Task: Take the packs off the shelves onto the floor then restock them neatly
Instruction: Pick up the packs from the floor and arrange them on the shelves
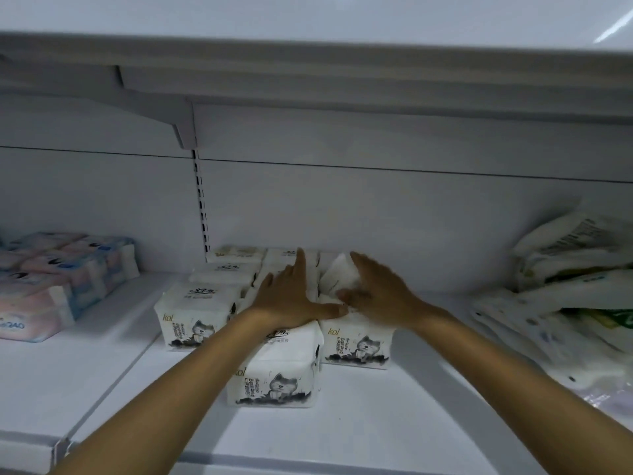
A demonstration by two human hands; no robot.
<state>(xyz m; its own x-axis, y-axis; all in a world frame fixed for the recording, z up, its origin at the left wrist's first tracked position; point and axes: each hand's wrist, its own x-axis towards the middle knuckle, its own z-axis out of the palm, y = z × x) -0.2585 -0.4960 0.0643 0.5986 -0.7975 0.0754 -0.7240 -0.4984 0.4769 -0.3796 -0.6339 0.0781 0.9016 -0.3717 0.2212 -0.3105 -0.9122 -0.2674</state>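
Head view: a white shelf (359, 423) at chest height, with another shelf board overhead and a slotted upright on the back panel.
White packs: tissue packs printed with a grey cat and the letters "kol" stand in three rows running back toward the panel, in the middle of the shelf.
Left row: front pack (195, 317) stands upright, two more behind it.
Middle row: front pack (277, 368) sits further forward than its neighbours, under the left forearm.
Right row: front pack (358, 342) stands upright; behind it a tilted pack (340, 274) leans out of line.
Left hand (291, 296): lies palm down on top of the middle row, fingers spread flat, holding nothing, thumb reaching toward the right hand.
Right hand (376, 293): rests against the tilted pack, fingers spread and loosely curved over its side; blurred, so a true grip cannot be told.
Pink-and-blue packs (58, 279): stacked on the shelf far left, well apart.
Loose bags (565, 286): a slumped white pile at far right.
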